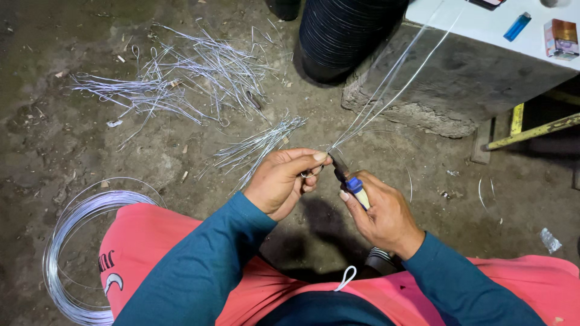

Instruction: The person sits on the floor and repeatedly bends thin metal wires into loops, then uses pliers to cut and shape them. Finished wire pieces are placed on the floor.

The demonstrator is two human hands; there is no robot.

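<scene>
My left hand pinches a bunch of thin silver wire strands between thumb and fingers, with a small loop at the fingertips. The strands run up and to the right over a concrete block. My right hand grips pliers with blue and cream handles. The dark jaws of the pliers meet the wire just beside my left thumb. Both hands are above the dirt floor, in front of my knees in pink shorts.
Piles of cut, looped wire pieces lie on the dirt floor at upper left. A coil of silver wire rests at lower left. A black ribbed drum stands at top centre. On the white top of the concrete block lie a blue lighter and a small box.
</scene>
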